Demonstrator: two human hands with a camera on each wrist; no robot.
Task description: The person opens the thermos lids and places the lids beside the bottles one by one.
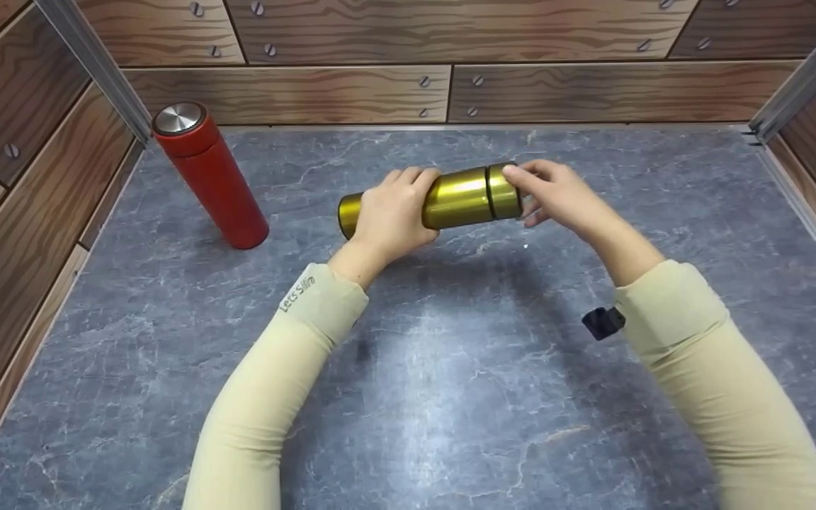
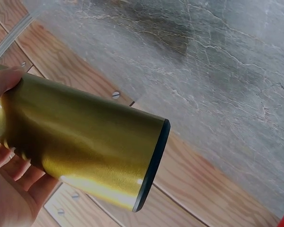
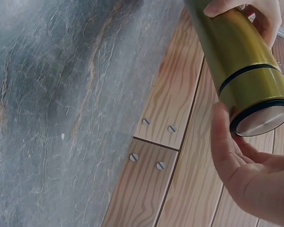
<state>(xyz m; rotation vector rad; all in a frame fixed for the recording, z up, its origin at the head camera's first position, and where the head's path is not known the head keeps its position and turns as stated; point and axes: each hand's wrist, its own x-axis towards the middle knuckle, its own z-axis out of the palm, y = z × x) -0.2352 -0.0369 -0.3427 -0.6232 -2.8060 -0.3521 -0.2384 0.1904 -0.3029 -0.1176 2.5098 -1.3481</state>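
Observation:
A gold thermos flask (image 1: 459, 199) is held tilted nearly sideways above the grey tabletop. My left hand (image 1: 395, 212) wraps round its body; in the left wrist view the flask's black-rimmed base (image 2: 154, 165) sticks out past the fingers. At the other end is the gold lid (image 3: 255, 90), with a dark ring and a brushed silver top, still against the body. My right hand (image 1: 557, 193) grips this lid at its edge, thumb on the near side and fingers round the far side. A red thermos flask (image 1: 220, 180) stands upright to the left, apart from both hands.
The tabletop (image 1: 415, 397) has a grey marble pattern. Wood-print panels (image 1: 351, 92) enclose it at the back and both sides, with metal corner posts (image 1: 100, 67). A small black device (image 1: 603, 323) sits at the right sleeve cuff.

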